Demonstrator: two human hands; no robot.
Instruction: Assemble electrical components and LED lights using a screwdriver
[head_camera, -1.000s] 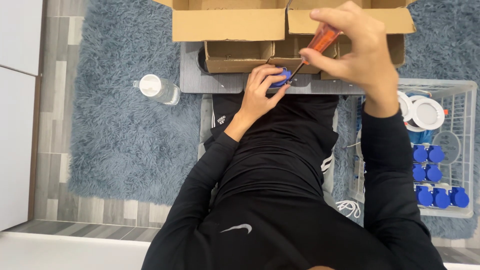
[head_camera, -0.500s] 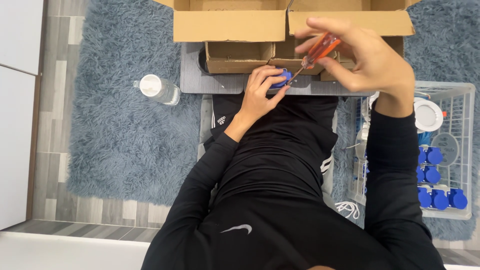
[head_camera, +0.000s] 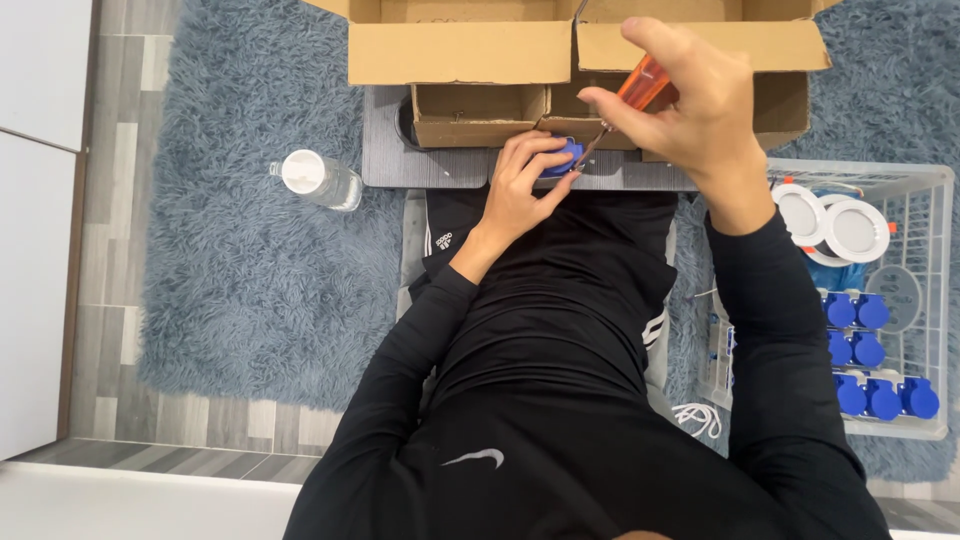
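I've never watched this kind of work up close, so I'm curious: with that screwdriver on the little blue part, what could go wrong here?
The screwdriver tip meets the small blue part right beside the left hand fingers pinching it, so a slip might jab them. The part sits near the edge of the grey board over the lap, so it could perhaps tumble off. The right hand works tight against the cardboard box flaps, which may hamper turning.

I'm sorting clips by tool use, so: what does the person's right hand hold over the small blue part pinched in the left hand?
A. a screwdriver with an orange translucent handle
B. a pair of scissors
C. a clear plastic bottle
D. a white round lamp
A: the right hand grips a screwdriver with an orange translucent handle, its thin metal shaft angled down to the small blue plastic part pinched in the left hand.
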